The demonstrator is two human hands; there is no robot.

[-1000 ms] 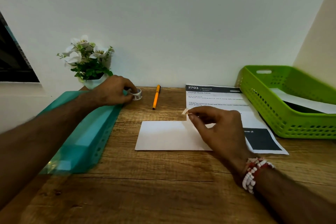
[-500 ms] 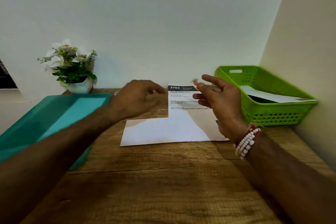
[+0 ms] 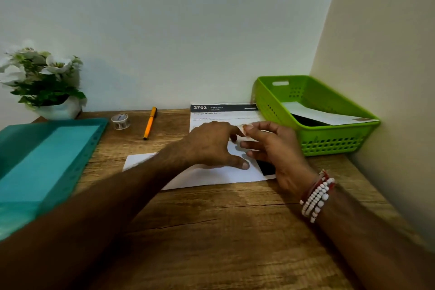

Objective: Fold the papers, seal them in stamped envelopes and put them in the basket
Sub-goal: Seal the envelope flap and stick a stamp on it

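Left hand has crossed from the tape roll to the right hand, which pinches a stamp just above the envelope lying lengthwise left-right beneath both; left's grasp unclear.

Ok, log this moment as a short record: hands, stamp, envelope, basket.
right hand: pinches a stamp
left hand: thumb on the white envelope, fingertips at the stamp
white envelope: flat on the desk, partly over a printed sheet
green basket: by the right wall, second envelope inside
stamp on envelope: not yet
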